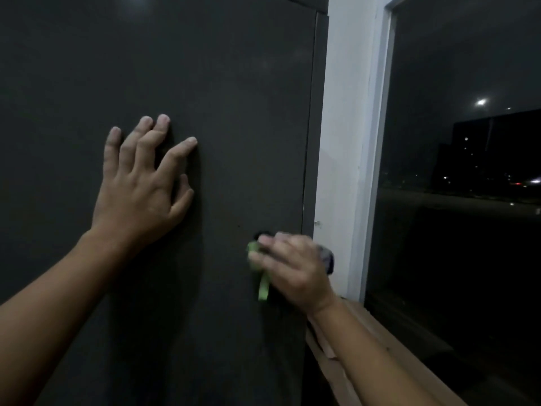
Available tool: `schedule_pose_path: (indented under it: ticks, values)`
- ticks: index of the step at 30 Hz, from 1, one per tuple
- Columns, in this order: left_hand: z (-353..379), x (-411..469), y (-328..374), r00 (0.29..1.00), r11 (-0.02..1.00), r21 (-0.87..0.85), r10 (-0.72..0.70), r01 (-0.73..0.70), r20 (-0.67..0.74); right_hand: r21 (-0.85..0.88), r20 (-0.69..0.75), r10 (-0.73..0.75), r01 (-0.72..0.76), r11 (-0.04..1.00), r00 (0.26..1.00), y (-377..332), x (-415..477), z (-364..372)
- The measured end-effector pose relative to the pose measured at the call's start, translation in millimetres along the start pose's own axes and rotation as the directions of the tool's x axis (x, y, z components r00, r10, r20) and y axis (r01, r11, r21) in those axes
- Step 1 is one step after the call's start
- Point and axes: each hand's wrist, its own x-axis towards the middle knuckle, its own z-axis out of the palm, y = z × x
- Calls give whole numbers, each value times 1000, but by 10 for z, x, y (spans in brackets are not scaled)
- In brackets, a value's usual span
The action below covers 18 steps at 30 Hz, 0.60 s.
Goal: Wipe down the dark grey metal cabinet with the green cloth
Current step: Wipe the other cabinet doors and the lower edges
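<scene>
Fingers [178, 150] of left hand [140, 189]: spread, tips braced on dark grey metal cabinet [219, 68], holding nothing. Cabinet panel fills most of view. Judged rigid, heavy and smooth: should take firm pressure and needs only bracing. White window frame [345, 112] just beside its right edge, wooden sill [366, 332] below. Right hand [292, 268], blurred, low near that edge, fingers curled round green cloth [263, 285], pressing it to the panel; one strip hangs loose. Cloth judged soft, light; best held bunched in the palm.
</scene>
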Motion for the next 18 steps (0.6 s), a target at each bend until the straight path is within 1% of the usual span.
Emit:
schedule_pose_path:
  ticks: [1, 2, 3, 4, 5, 6, 7, 9, 11, 12, 14, 18]
  values:
    - [3, -67, -24, 1000, 1000, -3, 14, -14, 10, 15, -80, 165, -164, 986, 983, 81, 157, -18]
    - [9, -141, -45, 999, 1000, -2, 28, -28, 19, 50, -148, 347, -344, 938, 926, 136, 318, -39]
    - [13, -223, -63, 999, 999, 1, 42, -42, 30, 95, -192, 510, -502, 860, 838, 167, 471, -62]
    - [14, -313, -79, 998, 998, 4, 56, -57, 42, 135, -218, 624, -610, 781, 750, 156, 592, -78]
    - [12, -407, -96, 996, 998, 2, 70, -70, 53, 150, -230, 684, -669, 728, 692, 104, 660, -69]
    - [8, -502, -117, 995, 997, -3, 81, -81, 65, 137, -232, 700, -690, 711, 675, 1, 674, -43]
    - [0, -599, -139, 993, 996, -11, 88, -87, 76, 106, -215, 682, -678, 728, 699, -142, 645, -4]
    - [-21, -797, -168, 992, 995, -57, 82, -76, 101, 73, -104, 581, -576, 814, 807, -514, 444, 109]
    - [-35, -989, -164, 988, 991, -132, 56, -38, 141, 99, 64, 421, -426, 899, 905, -910, 183, 210]
    - [-40, -1077, -158, 984, 989, -147, 53, -29, 167, 114, 140, 329, -345, 932, 934, -1089, 62, 246]
    - [-58, -1227, -175, 973, 989, -142, 75, -45, 219, 127, 252, 168, -205, 971, 953, -1388, -174, 308]
    - [-132, -1439, -313, 940, 989, -125, 120, -84, 319, 114, 370, -27, -17, 993, 929, -1622, -645, 353]
